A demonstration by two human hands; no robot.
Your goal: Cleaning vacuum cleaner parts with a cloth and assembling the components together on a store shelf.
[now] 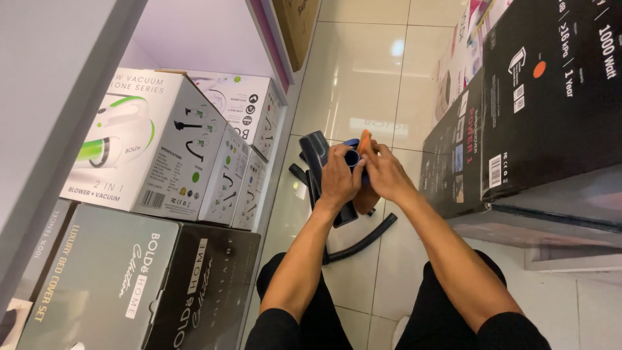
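Note:
My left hand [339,176] and my right hand [385,171] are both closed around a vacuum-cleaner part [354,157] with a dark blue tube end and an orange piece, held above the floor. Below my hands sit black plastic vacuum pieces [315,153], and a black hose [363,240] curves across the tiles. My fingers cover most of the held part. My knees in black trousers show at the bottom edge.
White appliance boxes [162,142] stand on a shelf at the left, with dark bedding boxes [129,285] below them. Large black appliance boxes [518,110] are stacked at the right. Glossy beige floor tiles [363,71] stretch ahead.

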